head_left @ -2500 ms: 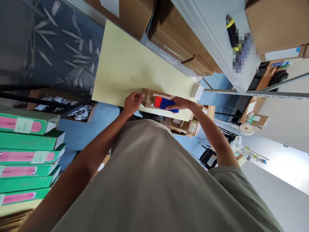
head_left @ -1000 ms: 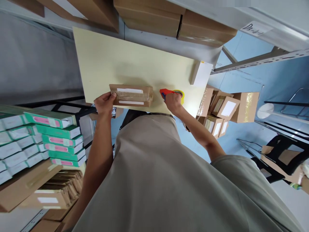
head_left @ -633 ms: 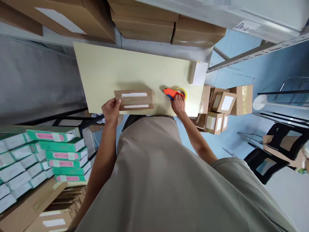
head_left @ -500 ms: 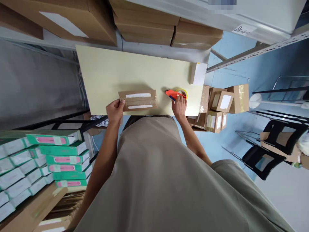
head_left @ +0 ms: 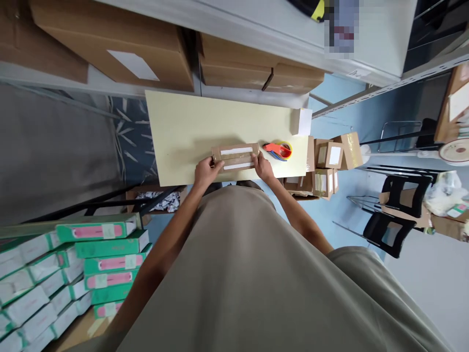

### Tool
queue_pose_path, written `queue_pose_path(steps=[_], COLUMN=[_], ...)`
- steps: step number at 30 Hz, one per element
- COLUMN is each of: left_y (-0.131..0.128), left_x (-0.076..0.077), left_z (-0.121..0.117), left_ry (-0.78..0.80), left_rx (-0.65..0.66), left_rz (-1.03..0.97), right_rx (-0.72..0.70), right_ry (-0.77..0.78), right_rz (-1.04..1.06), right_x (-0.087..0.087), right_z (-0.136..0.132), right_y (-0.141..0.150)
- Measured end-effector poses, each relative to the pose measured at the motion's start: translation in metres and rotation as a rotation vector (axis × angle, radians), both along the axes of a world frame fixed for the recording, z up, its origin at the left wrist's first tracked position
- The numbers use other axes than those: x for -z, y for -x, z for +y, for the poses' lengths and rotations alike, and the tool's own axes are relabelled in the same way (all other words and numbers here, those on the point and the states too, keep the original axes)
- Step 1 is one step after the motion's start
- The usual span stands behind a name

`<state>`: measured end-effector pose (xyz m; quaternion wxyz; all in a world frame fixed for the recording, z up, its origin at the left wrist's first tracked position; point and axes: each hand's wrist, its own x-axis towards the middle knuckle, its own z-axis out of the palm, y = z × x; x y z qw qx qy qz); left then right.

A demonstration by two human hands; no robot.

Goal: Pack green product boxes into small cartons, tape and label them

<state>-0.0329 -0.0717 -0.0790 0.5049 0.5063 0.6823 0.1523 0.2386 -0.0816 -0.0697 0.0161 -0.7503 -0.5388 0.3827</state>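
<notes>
A long, narrow brown cardboard box is held between my two hands at the near edge of a pale yellow board. Clear tape runs along its top between two white strips. My left hand grips the left end, thumb on top. Closed on the right end is my right hand, also with its thumb on top. Just beyond that hand, a red and blue tape dispenser with a yellow-rimmed roll lies on the board. The undersides of the box and my lower fingers are hidden.
A white box stands at the board's right end. Large cartons line the shelf behind. Green boxes are stacked at lower left. Small taped cartons sit right, near black chairs. A metal shelf edge overhangs the back.
My right hand has let go of the tape dispenser, now lying on the board, and has taken the box's right end. Earlier, the dispenser was over the box. My left hand still holds the box.
</notes>
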Motion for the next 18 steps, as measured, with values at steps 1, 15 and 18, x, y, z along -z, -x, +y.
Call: queue_pose_path(steps=[1,15,18], left_y=[0.001,0.046,0.047], left_x=[-0.002,0.020,0.028], left_z=[0.002,0.009,0.007], left_ry=[-0.014,-0.011,0.035], left_rx=[0.019,-0.012,-0.066], left_rz=[0.024,0.034,0.078], right_rx=[-0.001,0.068,0.041], right_ry=[-0.020,-0.227,-0.217], right_rz=[0.018,0.248,0.295], right_x=[-0.003,0.030,0.046], right_z=[0.000,-0.020,-0.019], right_y=[-0.002,0.039,0.052])
